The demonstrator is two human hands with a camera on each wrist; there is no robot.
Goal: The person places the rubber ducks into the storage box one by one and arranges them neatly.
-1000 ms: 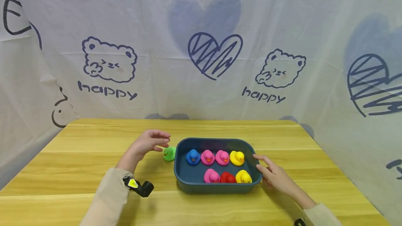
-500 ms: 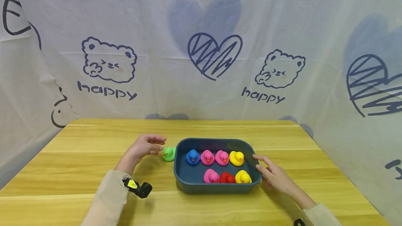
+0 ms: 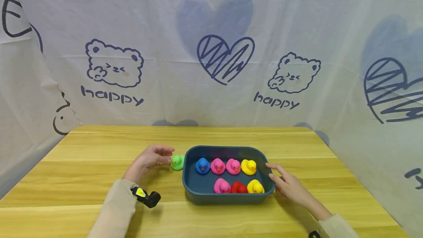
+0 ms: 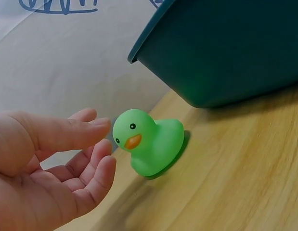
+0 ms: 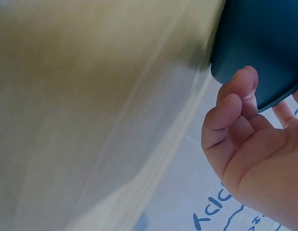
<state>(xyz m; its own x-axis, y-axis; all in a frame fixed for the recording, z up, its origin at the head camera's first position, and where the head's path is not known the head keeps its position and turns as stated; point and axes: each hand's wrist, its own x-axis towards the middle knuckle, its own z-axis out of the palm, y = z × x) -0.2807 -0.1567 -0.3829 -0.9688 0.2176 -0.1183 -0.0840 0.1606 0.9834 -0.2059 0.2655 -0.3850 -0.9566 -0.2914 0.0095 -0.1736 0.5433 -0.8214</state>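
A green rubber duck [image 4: 156, 142] sits on the table, left of the dark blue plastic bin [image 3: 231, 198]. My left hand [image 3: 152, 159] is just left of this duck. In the left wrist view its fingers are loosely bent and hold nothing, with the thumb tip close to the duck's head. My right hand [image 3: 290, 186] holds the bin's right end, thumb and index finger at the rim, other fingers bent against the outer wall [image 5: 257, 48]. Inside the bin, a blue duck [image 3: 202, 166], pink ducks [image 3: 218, 166], yellow ducks [image 3: 248, 167] and a red duck [image 3: 238, 187] stand in two rows.
The wooden table [image 3: 158, 223] extends around the bin on all sides. Behind it hangs a pale curtain [image 3: 172, 80] printed with hearts and bears. A black wrist camera [image 3: 148, 197] is strapped over the left sleeve.
My left hand has moved slightly left and down, from above the green duck to beside it. The right hand and the bin keep their places.
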